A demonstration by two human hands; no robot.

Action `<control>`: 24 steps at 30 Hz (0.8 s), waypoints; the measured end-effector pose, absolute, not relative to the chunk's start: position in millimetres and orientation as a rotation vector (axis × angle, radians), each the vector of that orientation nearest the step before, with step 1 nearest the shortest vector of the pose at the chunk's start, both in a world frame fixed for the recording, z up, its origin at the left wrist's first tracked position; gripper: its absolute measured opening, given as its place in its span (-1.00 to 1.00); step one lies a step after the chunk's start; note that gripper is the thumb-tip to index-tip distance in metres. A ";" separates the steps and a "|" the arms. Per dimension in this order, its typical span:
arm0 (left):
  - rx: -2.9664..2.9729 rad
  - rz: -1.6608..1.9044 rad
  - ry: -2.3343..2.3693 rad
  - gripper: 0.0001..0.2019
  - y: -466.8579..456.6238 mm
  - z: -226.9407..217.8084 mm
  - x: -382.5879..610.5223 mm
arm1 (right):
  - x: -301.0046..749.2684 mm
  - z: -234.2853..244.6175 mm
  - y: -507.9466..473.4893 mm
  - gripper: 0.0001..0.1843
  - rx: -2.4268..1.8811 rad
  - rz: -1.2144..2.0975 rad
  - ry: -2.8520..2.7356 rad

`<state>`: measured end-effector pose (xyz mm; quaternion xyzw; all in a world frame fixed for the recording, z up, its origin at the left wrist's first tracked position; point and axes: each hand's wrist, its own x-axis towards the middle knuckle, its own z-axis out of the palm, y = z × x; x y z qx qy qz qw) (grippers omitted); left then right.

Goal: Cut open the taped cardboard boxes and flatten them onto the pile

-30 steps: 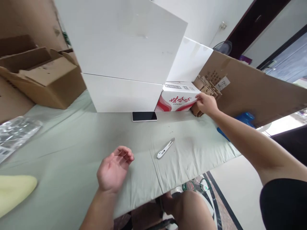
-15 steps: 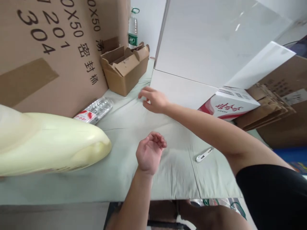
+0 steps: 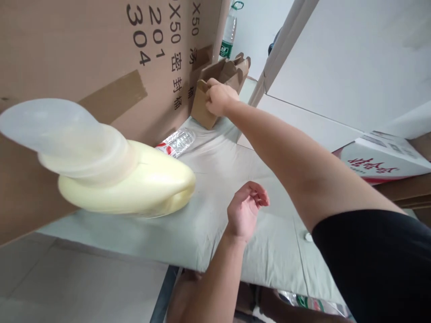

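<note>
My right hand (image 3: 218, 96) reaches far across the table and grips the near flap of an open brown cardboard box (image 3: 218, 83) standing at the back. My left hand (image 3: 247, 211) rests above the pale green table cover (image 3: 215, 179), palm turned up, fingers loosely curled, holding nothing. A crushed clear plastic bottle with a red label (image 3: 175, 142) lies between the box and a pale yellow jug (image 3: 134, 184) lying on its side.
A large brown carton with printed numbers (image 3: 84, 54) stands at the left. White panels (image 3: 336, 63) lean at the right, with a red-and-white box (image 3: 384, 161) below them. A water bottle (image 3: 229, 31) stands behind the open box. A translucent lid shape (image 3: 67, 134) blurs near the camera.
My view swung left. My right hand left the red-and-white box, crossed the table and took hold of the open cardboard box's flap. My left hand stayed where it was.
</note>
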<state>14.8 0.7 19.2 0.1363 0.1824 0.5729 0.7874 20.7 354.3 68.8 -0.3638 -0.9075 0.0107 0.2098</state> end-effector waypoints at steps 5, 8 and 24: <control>0.390 1.304 0.419 -0.73 -4.1 24.9 6.7 | 53.1 75.6 316.4 -0.89 -1.248 -0.072 -2.544; 0.489 1.419 0.481 -0.75 -7.6 25.3 3.2 | 72.8 83.6 276.0 -0.90 -1.293 -0.107 -2.490; 0.936 1.875 1.015 -0.62 -5.8 13.6 -10.0 | 238.3 89.0 -115.5 -0.75 -1.009 -0.094 -2.228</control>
